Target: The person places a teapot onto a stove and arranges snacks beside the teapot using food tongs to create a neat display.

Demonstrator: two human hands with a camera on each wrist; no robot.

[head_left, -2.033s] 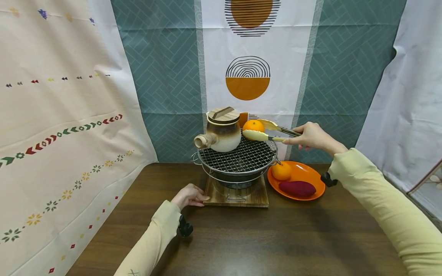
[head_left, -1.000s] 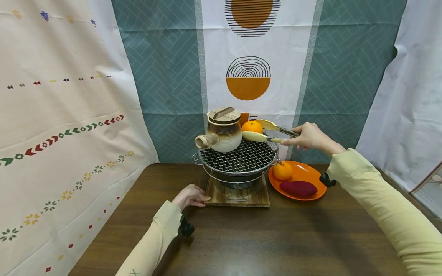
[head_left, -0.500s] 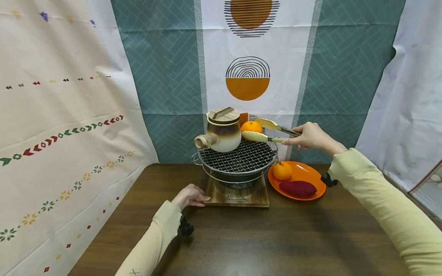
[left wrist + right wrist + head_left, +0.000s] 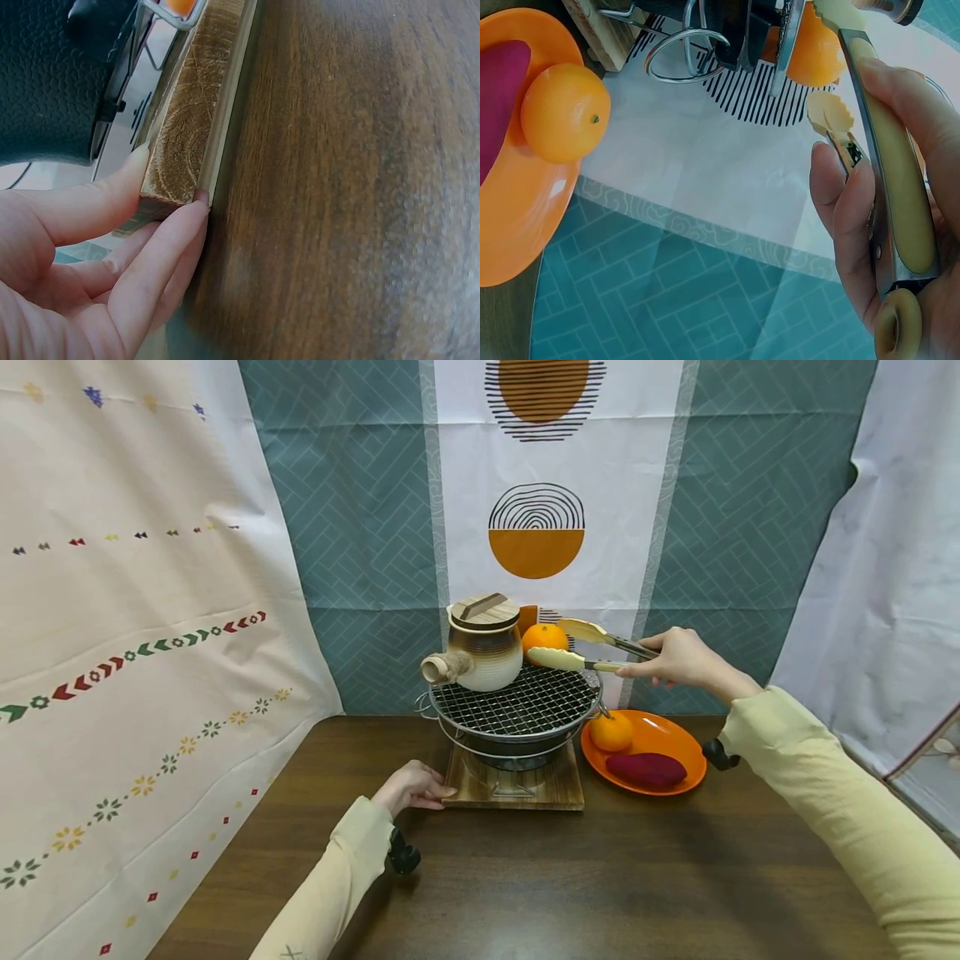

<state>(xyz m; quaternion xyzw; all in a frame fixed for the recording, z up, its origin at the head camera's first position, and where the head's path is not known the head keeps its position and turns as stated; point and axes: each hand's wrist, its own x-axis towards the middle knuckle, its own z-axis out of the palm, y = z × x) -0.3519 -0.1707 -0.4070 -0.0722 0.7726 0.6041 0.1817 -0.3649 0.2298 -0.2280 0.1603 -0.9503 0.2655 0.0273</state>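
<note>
My left hand (image 4: 411, 787) pinches the front left corner of a square wooden board (image 4: 558, 797); in the left wrist view, the thumb lies on top and fingertips are under its edge. My right hand (image 4: 678, 657) grips yellow-tipped metal tongs (image 4: 557, 659), whose tips stand spread apart by a mandarin orange (image 4: 543, 637). That mandarin sits at the back of a wire-mesh grill (image 4: 517, 710), beside a lidded clay pot (image 4: 495, 667) with a side handle. The near tong tip partly hides it in the head view. In the right wrist view, a gap shows between mandarin and lower tong tip (image 4: 829, 112).
Right of the grill, an orange plate (image 4: 682, 745) holds a second mandarin (image 4: 611, 732) and a dark red sweet potato (image 4: 647, 770). Wire handles stick out at the grill's sides. Patterned cloths (image 4: 360, 510) hang behind and beside the brown table (image 4: 525, 877).
The mandarin has come down slightly and left onto the mesh beside the pot. The tongs have spread and shifted a little right, away from it. My left hand stays on the board's corner.
</note>
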